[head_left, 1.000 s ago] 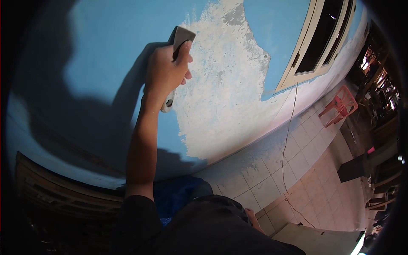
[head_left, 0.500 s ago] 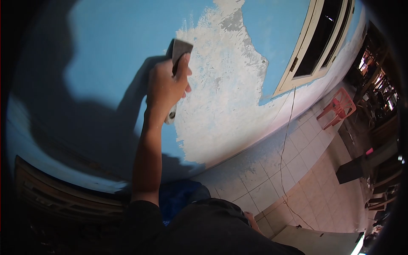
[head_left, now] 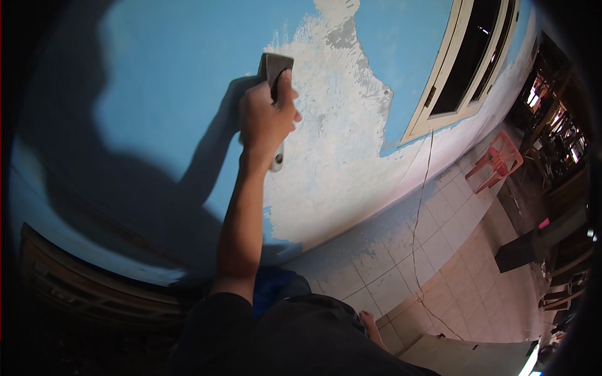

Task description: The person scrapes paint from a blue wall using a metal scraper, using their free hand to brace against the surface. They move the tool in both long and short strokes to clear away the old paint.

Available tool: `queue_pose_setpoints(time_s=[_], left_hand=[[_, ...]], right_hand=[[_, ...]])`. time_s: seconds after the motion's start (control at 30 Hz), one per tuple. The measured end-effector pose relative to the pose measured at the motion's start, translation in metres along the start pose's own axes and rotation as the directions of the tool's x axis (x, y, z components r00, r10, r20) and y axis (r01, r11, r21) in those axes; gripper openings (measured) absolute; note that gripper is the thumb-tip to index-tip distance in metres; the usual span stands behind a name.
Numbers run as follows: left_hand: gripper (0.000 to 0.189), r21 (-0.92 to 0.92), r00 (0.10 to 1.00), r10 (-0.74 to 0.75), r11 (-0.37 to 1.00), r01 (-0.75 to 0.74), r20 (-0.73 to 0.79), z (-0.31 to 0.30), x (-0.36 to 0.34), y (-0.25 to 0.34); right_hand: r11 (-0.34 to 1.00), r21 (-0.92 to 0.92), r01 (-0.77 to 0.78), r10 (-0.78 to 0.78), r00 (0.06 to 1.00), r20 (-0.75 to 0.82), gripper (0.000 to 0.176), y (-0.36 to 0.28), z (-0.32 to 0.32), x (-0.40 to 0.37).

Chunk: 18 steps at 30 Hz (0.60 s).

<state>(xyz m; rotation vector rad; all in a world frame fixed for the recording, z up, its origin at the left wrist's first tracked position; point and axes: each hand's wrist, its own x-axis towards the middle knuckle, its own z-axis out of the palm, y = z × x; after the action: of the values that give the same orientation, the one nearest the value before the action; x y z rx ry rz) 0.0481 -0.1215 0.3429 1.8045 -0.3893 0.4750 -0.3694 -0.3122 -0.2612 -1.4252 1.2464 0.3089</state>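
My left hand (head_left: 268, 119) is closed around the handle of a putty knife (head_left: 279, 62), thumb lying along its flat metal blade. The blade points upward against the blue painted wall (head_left: 169, 81), right at the edge of a large bare patch (head_left: 326, 150) where the paint is off and whitish plaster shows. The pale handle end, with a hole in it, sticks out below my fist. Ragged paint edges border the patch. My right hand is out of view.
A cream-framed window (head_left: 464, 59) is set in the wall at upper right, with a thin cord (head_left: 418, 232) running down from it. White floor tiles (head_left: 392, 288) lie below, a pink plastic chair (head_left: 496, 161) farther off. Dark wooden furniture (head_left: 94, 276) stands lower left.
My left hand and the putty knife have moved right and slightly up along the wall. The forearm and its shadow have shifted right as well.
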Motion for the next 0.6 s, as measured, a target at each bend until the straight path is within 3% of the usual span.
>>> queue_pose_setpoints(time_s=[0.13,0.33,0.43,0.6], left_hand=[[0.045,-0.136,0.996,0.002,0.991,-0.015,-0.094,0.014,-0.011,-0.011],[0.044,-0.285,0.997,-0.031,0.958,0.01,-0.068,0.022,-0.001,-0.012],[0.044,-0.312,0.995,-0.08,0.948,0.057,-0.061,0.023,-0.004,-0.01],[0.044,-0.292,0.998,-0.05,0.956,0.037,-0.036,0.023,-0.002,-0.019]], right_hand=[[0.934,-0.335,0.129,-0.114,0.991,0.063,0.043,0.057,-0.006,0.02],[0.97,-0.2,0.139,-0.134,0.99,0.039,0.044,0.099,-0.013,0.029],[0.956,-0.268,0.121,-0.121,0.993,0.017,0.045,0.07,-0.023,0.004],[0.995,-0.095,0.014,-0.019,0.999,-0.049,0.045,0.034,-0.022,-0.016]])
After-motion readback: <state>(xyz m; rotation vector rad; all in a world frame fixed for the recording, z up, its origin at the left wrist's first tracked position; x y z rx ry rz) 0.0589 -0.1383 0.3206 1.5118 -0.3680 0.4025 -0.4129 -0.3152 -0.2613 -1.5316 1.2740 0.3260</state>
